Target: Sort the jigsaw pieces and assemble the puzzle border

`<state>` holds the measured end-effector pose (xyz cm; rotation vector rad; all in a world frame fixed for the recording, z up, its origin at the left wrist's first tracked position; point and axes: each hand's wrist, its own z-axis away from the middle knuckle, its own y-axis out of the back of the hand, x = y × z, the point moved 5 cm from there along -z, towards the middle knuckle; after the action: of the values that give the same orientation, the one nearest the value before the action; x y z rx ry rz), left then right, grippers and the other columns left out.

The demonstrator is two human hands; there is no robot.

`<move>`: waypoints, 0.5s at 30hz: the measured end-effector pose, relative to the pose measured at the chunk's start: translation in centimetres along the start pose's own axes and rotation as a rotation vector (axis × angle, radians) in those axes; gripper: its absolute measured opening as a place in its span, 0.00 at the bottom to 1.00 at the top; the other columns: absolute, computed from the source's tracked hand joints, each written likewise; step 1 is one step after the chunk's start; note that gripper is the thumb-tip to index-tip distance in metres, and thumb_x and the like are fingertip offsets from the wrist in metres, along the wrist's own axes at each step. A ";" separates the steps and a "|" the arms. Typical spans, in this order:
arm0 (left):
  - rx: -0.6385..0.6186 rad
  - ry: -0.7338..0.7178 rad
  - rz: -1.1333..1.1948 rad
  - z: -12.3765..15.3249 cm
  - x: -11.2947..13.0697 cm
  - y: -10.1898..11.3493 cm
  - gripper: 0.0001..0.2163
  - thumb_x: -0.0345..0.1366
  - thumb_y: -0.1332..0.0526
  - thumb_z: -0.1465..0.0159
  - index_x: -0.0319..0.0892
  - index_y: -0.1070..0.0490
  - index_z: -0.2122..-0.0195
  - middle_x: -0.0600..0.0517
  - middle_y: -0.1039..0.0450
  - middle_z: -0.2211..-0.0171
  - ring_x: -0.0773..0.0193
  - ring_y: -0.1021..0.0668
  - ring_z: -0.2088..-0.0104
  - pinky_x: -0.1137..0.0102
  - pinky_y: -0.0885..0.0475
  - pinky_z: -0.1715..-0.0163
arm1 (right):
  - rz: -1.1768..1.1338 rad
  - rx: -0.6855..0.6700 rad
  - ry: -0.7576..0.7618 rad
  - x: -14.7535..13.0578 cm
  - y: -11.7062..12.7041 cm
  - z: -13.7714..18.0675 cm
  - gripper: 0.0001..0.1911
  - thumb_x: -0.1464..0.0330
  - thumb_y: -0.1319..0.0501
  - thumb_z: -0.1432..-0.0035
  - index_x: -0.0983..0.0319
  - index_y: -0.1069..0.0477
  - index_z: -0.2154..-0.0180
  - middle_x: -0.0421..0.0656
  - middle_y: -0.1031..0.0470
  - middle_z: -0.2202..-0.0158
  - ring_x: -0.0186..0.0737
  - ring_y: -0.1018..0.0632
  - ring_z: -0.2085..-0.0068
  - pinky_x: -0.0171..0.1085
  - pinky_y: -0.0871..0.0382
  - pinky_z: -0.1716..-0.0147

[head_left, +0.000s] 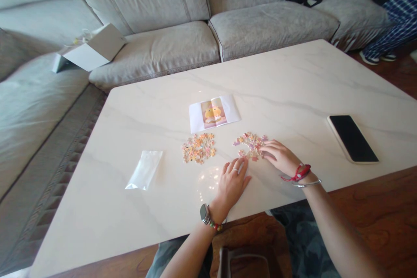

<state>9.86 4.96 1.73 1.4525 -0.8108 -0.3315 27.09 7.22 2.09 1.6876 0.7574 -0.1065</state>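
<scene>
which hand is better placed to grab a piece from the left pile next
Likely the left hand: it is nearer the left pile of puzzle pieces, while the right hand is farther off, at the right pile.

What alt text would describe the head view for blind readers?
A person's right hand touches a pile of jigsaw pieces on a white marbled table, the left hand resting at the pile's near edge. To the left lie a second pile and a clear plastic bag; a creased printed picture lies beyond, a smartphone rightward.
</scene>
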 end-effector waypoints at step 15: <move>0.061 0.017 0.000 -1.3 -0.6 -0.1 0.19 0.38 0.46 0.38 0.43 0.42 0.46 0.45 0.38 0.47 0.55 0.35 0.48 0.59 0.35 0.53 | -0.033 0.033 0.004 1.3 0.5 -0.8 0.10 0.71 0.41 0.49 0.60 0.29 0.62 0.47 0.31 0.57 0.44 0.31 0.52 0.47 0.34 0.52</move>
<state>10.30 6.33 1.60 1.5099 -0.8134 -0.2963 28.12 8.41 2.14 1.7075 0.7910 -0.1396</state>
